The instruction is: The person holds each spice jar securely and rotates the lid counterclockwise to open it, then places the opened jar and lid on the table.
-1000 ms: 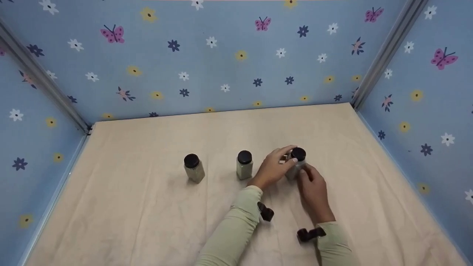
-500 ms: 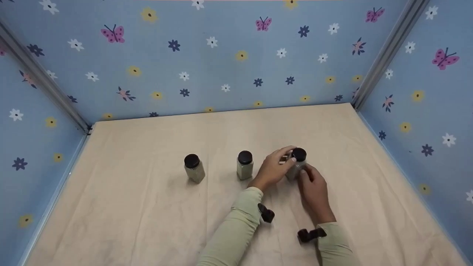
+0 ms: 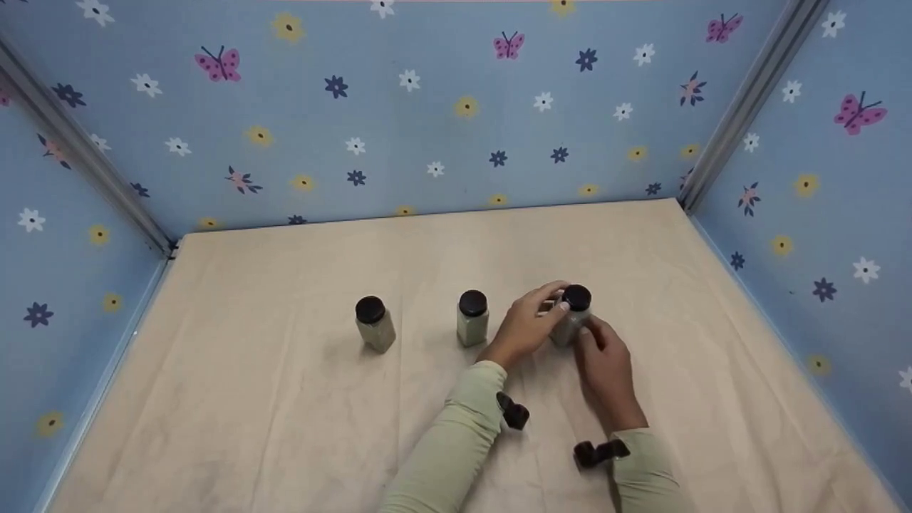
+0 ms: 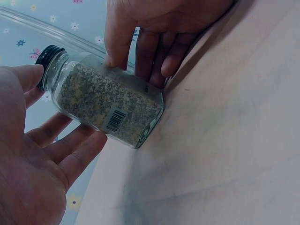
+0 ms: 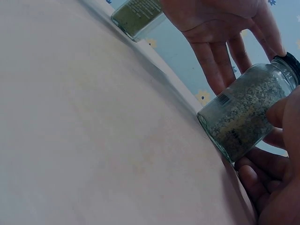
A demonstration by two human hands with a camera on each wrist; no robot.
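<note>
A glass spice jar [image 3: 568,332] with a black cap stands on the cloth at the right of a row of three. In the left wrist view the same jar [image 4: 105,96] shows dried, flaky green-grey herbs and a small barcode. My left hand [image 3: 526,324] holds it near the top, thumb and forefinger at the cap [image 4: 48,58], other fingertips along the glass. Lower down, my right hand [image 3: 605,362] grips the jar from the right, its thumb and fingers around the glass near the base. In the right wrist view the jar's bottom edge meets the cloth.
A second black-capped jar [image 3: 472,324] stands just left of my left wrist, and a third jar [image 3: 375,331] farther left. Beige cloth [image 3: 299,427] covers the table. Blue patterned panels [image 3: 427,107] rise at the back and both sides. Each wrist carries a black camera [image 3: 514,412].
Both hands stay on the right-hand jar in nearly the same pose. The other two jars have not moved.
</note>
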